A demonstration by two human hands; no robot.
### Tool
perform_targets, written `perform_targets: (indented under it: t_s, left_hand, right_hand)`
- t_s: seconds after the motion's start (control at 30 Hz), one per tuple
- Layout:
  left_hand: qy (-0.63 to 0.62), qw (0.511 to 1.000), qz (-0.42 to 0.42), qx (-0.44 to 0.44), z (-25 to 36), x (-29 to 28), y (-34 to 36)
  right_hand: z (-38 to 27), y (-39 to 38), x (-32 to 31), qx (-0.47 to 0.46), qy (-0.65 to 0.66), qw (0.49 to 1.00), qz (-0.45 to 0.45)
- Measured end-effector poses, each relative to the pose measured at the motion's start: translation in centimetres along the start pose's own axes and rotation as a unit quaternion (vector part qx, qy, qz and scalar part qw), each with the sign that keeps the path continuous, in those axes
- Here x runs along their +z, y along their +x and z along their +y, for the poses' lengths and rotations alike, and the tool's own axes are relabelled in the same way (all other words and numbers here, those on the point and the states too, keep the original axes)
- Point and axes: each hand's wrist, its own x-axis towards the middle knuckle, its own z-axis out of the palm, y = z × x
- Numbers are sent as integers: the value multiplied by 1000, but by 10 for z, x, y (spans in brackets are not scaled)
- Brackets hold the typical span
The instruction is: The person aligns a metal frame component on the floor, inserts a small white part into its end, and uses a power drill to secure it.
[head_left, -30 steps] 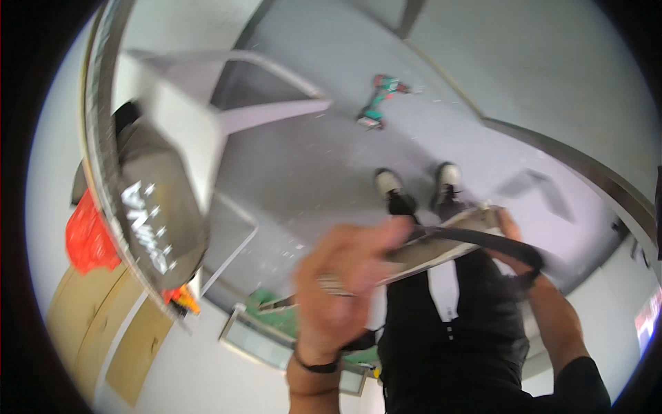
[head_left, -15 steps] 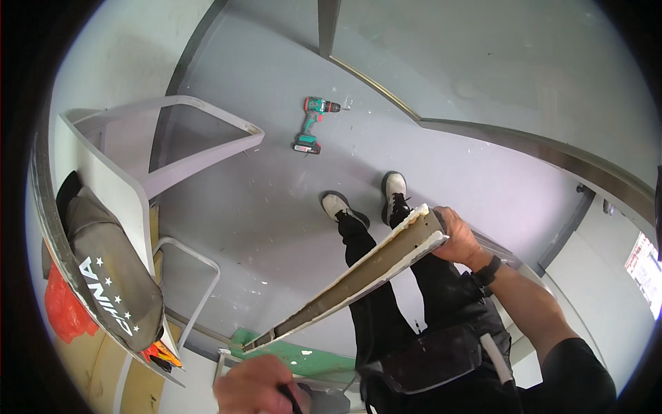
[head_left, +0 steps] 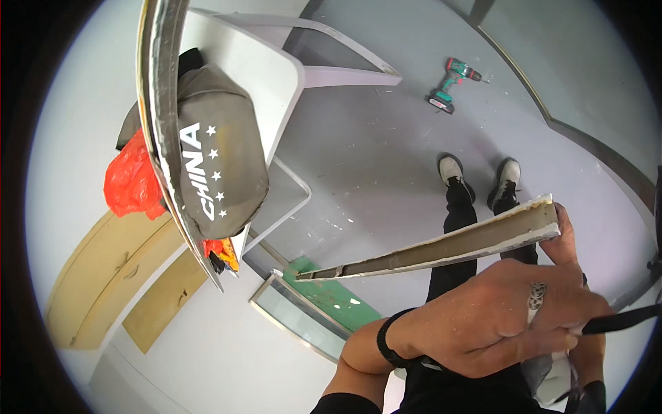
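Where the channel (head_left: 441, 248) ends, the right hand (head_left: 564, 241) grips (left hand (head_left: 493, 321) nearby).

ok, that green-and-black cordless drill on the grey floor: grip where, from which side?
Probably its slim handle, between motor body and battery. Come from above and the left: it lies on its side, bit pointing right.

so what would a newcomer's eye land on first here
Probably the left hand, large in the lower right foreground, closed on a black strap. Beyond it, the right hand holds the end of a long, rough-edged channel strip. A red plastic bag at left and a green-and-red drill on the floor, upper right, also stand out.
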Motion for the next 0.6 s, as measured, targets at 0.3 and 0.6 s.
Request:
perform_targets:
  t_s: [0.3,0.6]
  left_hand:
    - [99,985,115,79,8,-1,-32]
    - [151,964,209,59,-14,21,-21]
  right_hand:
    - [-8,2,-2,-12,-43,999,4]
    - [4,6,6,-9,-21,1000,14]
